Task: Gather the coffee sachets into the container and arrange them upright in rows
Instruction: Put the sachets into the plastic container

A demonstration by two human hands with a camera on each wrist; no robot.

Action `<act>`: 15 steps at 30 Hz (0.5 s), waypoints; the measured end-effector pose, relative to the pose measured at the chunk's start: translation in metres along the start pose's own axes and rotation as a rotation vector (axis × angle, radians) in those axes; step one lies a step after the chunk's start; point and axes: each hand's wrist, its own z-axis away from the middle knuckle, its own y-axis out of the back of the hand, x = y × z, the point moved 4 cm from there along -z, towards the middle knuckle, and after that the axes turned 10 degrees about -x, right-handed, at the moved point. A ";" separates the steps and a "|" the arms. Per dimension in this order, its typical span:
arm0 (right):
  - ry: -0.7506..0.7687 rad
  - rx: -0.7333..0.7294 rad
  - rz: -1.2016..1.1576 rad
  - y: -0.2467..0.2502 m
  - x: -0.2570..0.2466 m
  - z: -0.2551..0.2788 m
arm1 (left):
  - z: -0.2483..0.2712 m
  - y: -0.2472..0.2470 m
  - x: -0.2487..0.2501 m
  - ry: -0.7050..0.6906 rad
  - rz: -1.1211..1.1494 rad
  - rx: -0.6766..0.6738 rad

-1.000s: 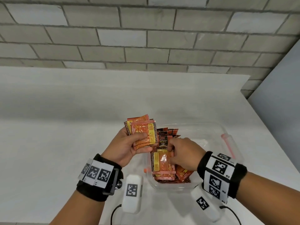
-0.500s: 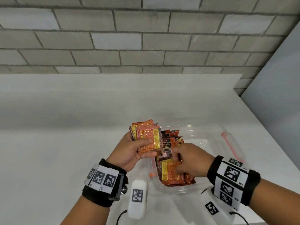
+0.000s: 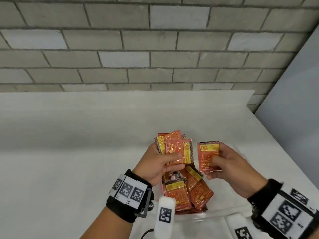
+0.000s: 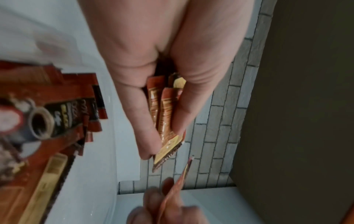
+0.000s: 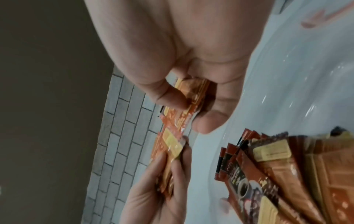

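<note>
My right hand pinches a single orange foil coffee sachet between thumb and curled fingers, held upright with its long axis vertical and its printed back toward me. My left hand clamps a fanned stack of orange foil sachets, thumb across the front sheet, fingers behind. The single sachet stands just beside the stack, on its right, apart from it by a narrow gap and parallel to it; I judge the coming move to be a short sideways slide to the left, laying it against the stack face. Both hands hover above the near-left part of the clear plastic container, where loose sachets lie flat and overlapping, none of them upright. The container rests on a white table before a grey brick wall.

The head view gives the gap and the parallel faces. The left wrist view adds the stack edge-on, several sachets thick, and dark-printed sachets standing beyond the pile. The right wrist view shows the pinch itself, though blurred.
</note>
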 end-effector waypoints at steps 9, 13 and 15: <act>0.027 0.002 -0.085 0.016 -0.001 -0.002 | -0.025 -0.046 -0.004 -0.017 -0.067 0.020; 0.022 -0.012 -0.048 0.032 -0.004 -0.004 | -0.030 -0.054 -0.005 0.002 -0.009 0.019; 0.020 -0.022 -0.022 0.038 -0.005 -0.006 | -0.033 -0.054 -0.006 0.012 0.050 0.040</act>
